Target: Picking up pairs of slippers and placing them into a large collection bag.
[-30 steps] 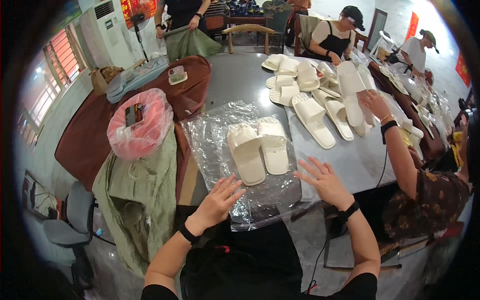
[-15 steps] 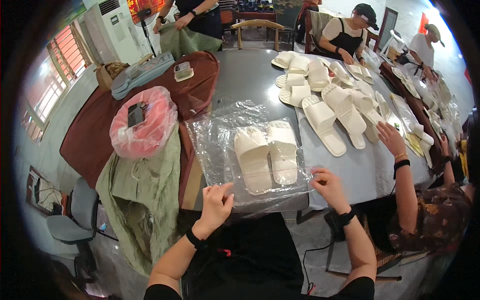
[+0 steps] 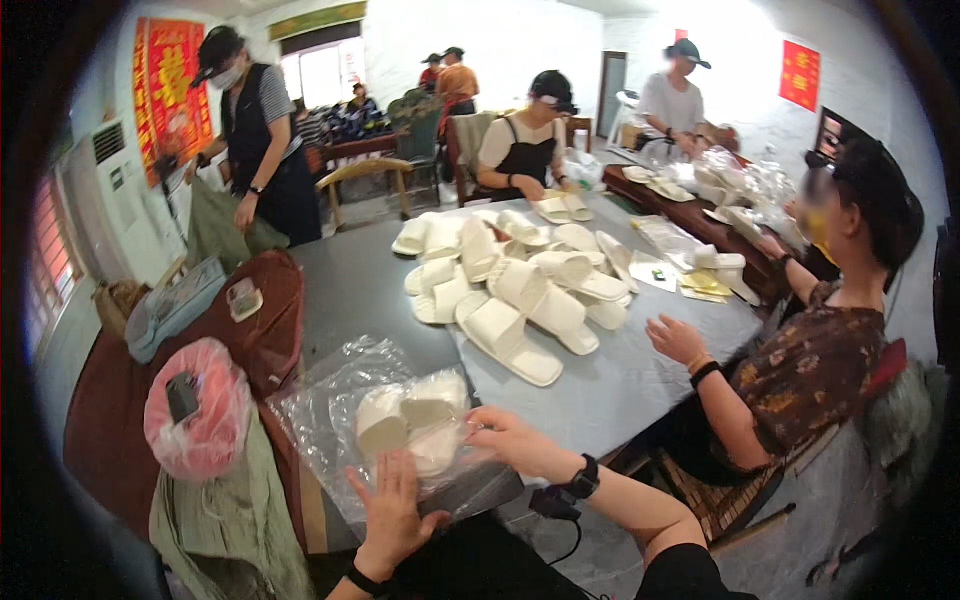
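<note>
A pair of white slippers (image 3: 385,425) lies inside a clear plastic bag (image 3: 318,402) at the near edge of the table. My left hand (image 3: 392,512) is open, its fingers stretched out and resting at the bag's near side by the slippers. At the bag's right side my right hand (image 3: 515,442) has its fingers closed on the plastic, beside the slipper's end. Beyond the bag, a pile of loose white slippers (image 3: 505,335) covers the middle of the table.
To the left are a pink plastic-lined basin (image 3: 222,440), green cloth (image 3: 205,530), and a brown cover (image 3: 110,390) bearing a blue bag (image 3: 178,305). A co-worker (image 3: 800,350) sits at the right, one hand near the pile. Several other people work farther back.
The view has turned up and to the right. My left hand has gone from a curled grip on the bag's edge to lying flat; my right hand has moved in beside the slippers.
</note>
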